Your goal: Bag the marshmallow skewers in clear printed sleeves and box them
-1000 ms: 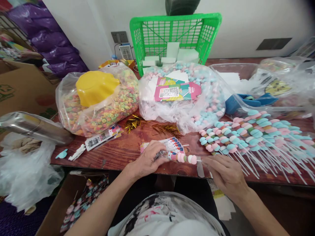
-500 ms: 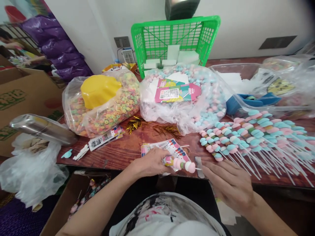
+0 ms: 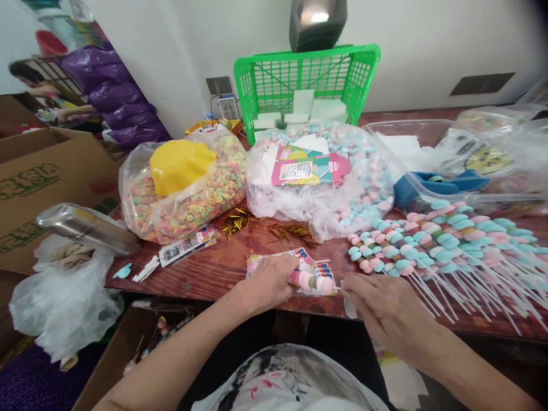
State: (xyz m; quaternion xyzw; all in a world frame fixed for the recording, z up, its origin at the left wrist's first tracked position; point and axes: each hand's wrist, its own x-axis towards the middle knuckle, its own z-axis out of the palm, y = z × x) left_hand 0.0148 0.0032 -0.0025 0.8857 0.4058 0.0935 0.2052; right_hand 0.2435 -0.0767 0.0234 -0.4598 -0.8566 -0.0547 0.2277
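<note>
My left hand point(image 3: 274, 279) is closed around a marshmallow skewer point(image 3: 315, 282), a row of pink, white and green sweets on a white stick. The skewer lies nearly level above printed plastic packets point(image 3: 310, 260) near the table's front edge. My right hand point(image 3: 379, 302) has its fingers closed at the bare end of the stick, on the right. Below those fingers a small greyish strip point(image 3: 350, 308) hangs over the edge, partly hidden. Many pink and blue marshmallow skewers point(image 3: 445, 240) lie piled on the right, sticks towards me.
Behind are a bag of ring-shaped sweets point(image 3: 192, 208) with a yellow bowl point(image 3: 182, 165), a marshmallow bag point(image 3: 363, 182) and a green basket point(image 3: 306, 60). A steel flask point(image 3: 89, 228) stands left. A clear tub point(image 3: 422, 128) holds a blue scoop point(image 3: 440, 185). A person point(image 3: 47, 94) sits far left.
My right hand has shifted slightly left and up, its fingers now reaching the stick's end. The skewer lies more level. The whole view has shifted a little from head movement.
</note>
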